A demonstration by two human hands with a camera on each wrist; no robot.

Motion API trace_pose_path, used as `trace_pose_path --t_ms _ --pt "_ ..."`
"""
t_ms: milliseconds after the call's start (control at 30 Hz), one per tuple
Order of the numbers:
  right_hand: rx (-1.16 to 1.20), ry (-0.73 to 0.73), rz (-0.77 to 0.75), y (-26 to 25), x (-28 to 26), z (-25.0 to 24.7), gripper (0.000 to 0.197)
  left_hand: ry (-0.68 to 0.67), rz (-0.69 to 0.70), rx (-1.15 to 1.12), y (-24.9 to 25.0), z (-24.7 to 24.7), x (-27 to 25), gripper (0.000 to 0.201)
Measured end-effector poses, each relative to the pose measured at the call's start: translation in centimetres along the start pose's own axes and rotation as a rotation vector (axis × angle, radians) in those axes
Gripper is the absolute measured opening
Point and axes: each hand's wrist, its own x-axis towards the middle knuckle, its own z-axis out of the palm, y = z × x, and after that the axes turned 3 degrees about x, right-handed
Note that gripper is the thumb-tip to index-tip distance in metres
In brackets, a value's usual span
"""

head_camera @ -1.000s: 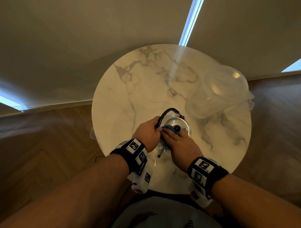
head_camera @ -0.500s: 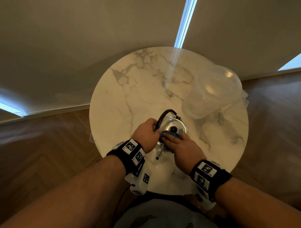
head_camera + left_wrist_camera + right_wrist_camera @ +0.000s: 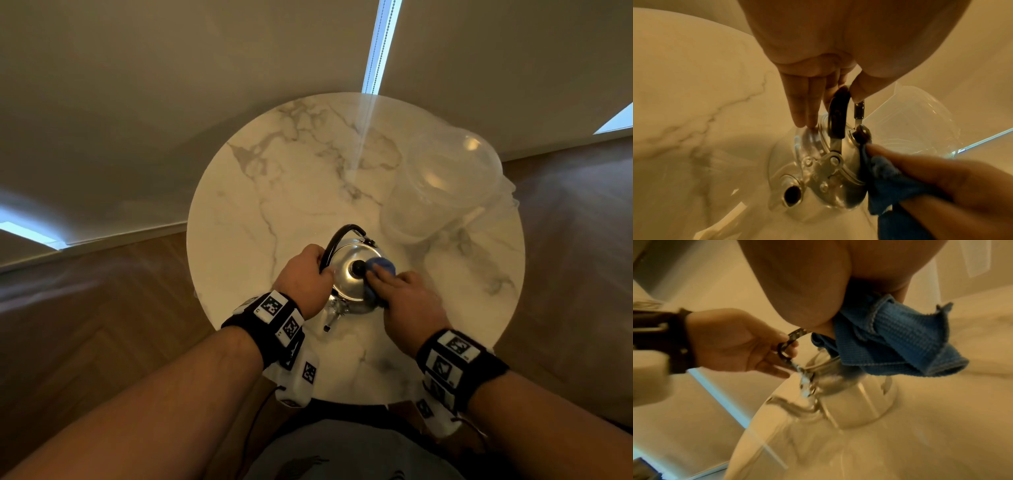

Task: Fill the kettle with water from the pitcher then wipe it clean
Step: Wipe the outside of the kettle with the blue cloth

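Note:
A shiny steel kettle point(image 3: 352, 281) with a black knob and a black hoop handle point(image 3: 337, 240) stands near the front of the round marble table point(image 3: 274, 178). My left hand point(image 3: 305, 277) pinches the lowered handle point(image 3: 838, 116) between thumb and fingers. My right hand point(image 3: 404, 301) presses a folded blue cloth point(image 3: 380, 265) against the kettle's lid and right side; the cloth point(image 3: 896, 344) bulges out under my palm. The spout point(image 3: 792, 194) points toward me. A clear plastic pitcher point(image 3: 442, 185) stands at the back right.
The table edge point(image 3: 342, 401) is close to my body. Wooden floor point(image 3: 85, 308) surrounds the table, and a beige wall point(image 3: 171, 102) runs behind it. The pitcher stands just behind and right of the kettle.
My right hand has slid the blue cloth from the front of the lid round to the kettle's right side. My left hand keeps its hold on the handle.

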Motion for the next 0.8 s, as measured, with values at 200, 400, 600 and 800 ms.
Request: trace_pose_path --t_ms 200,400,600,800 --pt "0.070 -0.012 0.000 0.8 0.5 -0.2 0.065 0.081 0.023 0.023 2.0 0.6 -0.6 0.018" --pt "0.056 -0.053 -0.051 1.0 1.5 -1.1 0.064 0.017 0.034 -0.133 4.2 2.4 -0.7 0.025" --pt "0.139 -0.153 -0.169 4.6 -0.3 -0.1 0.061 -0.013 -0.171 -0.541 5.3 3.5 -0.3 0.024" --pt "0.501 -0.097 -0.101 6.8 1.0 -2.9 0.059 0.057 -0.281 -0.791 6.4 5.1 -1.6 0.026"
